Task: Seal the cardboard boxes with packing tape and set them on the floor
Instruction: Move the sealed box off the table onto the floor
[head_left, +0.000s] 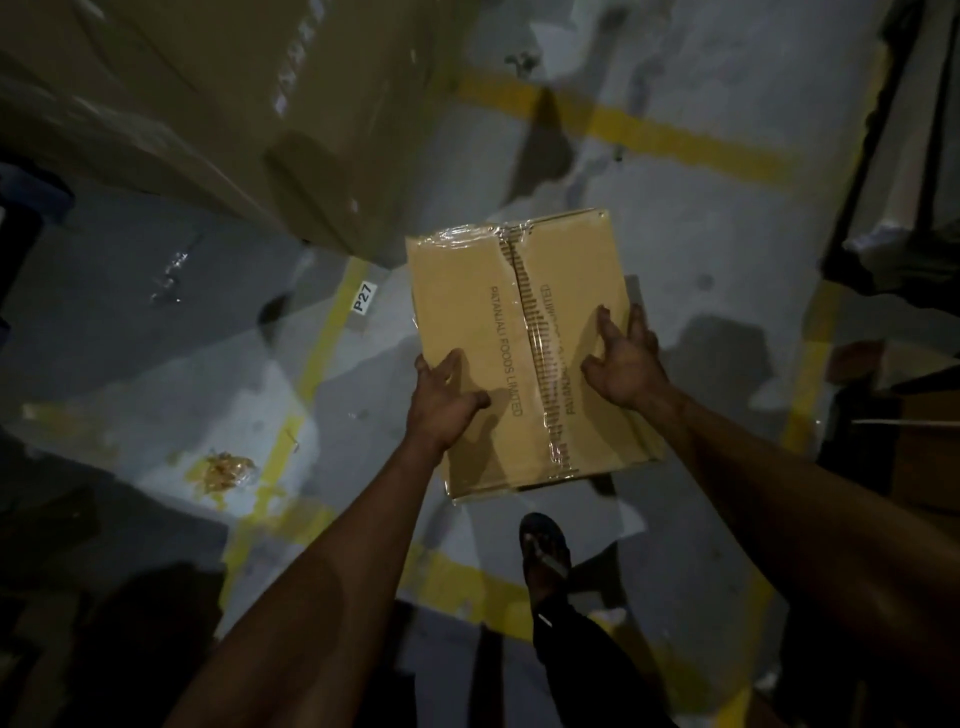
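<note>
- Fingers of the left hand (445, 401) grip the left edge of the cardboard box (470, 291), tips partly hidden, thumb on top.
- Right hand (626, 364) grips the box's right edge, fingers spread.
- Clear tape (540, 332) covers the box's centre seam.
- Whether the box touches the floor (701, 260) cannot be told.

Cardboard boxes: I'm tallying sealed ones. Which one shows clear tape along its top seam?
The small box under the left hand and right hand: glossy tape covers its centre seam. The big carton upper left shows no seam.
</note>
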